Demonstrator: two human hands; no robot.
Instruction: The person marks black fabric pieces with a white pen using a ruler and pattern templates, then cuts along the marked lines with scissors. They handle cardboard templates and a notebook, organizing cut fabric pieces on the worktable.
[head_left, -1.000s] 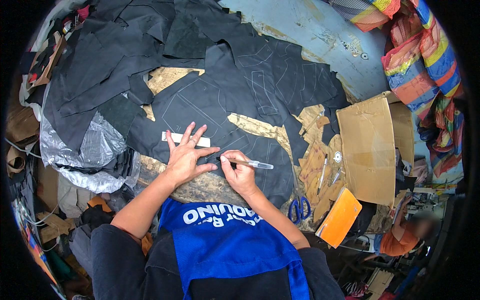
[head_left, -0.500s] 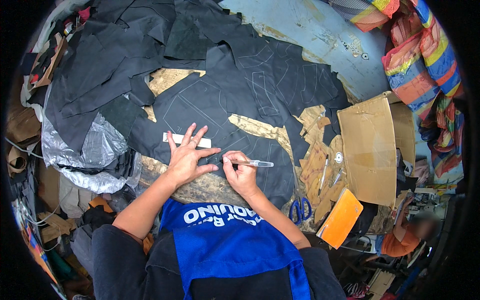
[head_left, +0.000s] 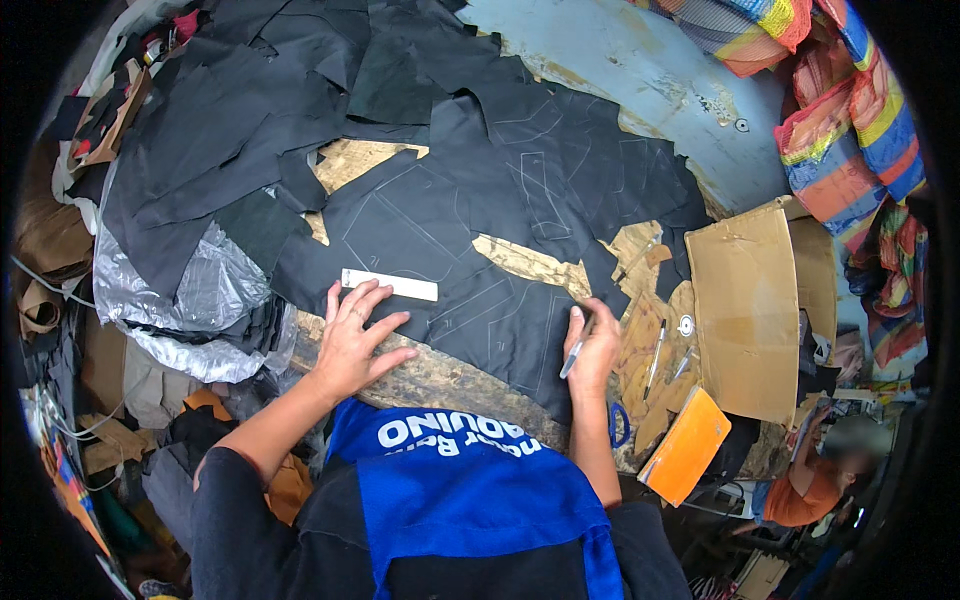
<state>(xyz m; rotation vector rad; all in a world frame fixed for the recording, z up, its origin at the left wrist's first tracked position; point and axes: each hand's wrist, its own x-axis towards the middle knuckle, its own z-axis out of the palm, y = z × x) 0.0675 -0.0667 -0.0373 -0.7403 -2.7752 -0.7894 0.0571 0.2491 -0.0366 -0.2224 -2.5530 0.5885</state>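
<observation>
A black leather-like sheet [head_left: 515, 320] with pale drawn outlines lies on the worn wooden table. My left hand [head_left: 352, 335] rests with spread fingers at its near left edge, fingertips by a white flat strip [head_left: 400, 287]. My right hand [head_left: 594, 350] is at the sheet's right edge, fingers closed around a clear pen [head_left: 572, 358] that slants toward me. Whether the right fingertips also grip the sheet's edge I cannot tell. Blue-handled scissors [head_left: 620, 425] show beside my right forearm, which partly hides them.
More black pieces [head_left: 240, 130] are heaped at the far left, over clear plastic [head_left: 205, 285]. On the right lie another pen [head_left: 655, 360], an orange notebook [head_left: 686, 446] and an open cardboard box [head_left: 742, 310]. Another person [head_left: 800, 490] in orange is at the lower right.
My right hand, still with the pen, has moved right from the sheet's middle to its right edge. My left hand has drawn back slightly toward me. The whole view has shifted a little.
</observation>
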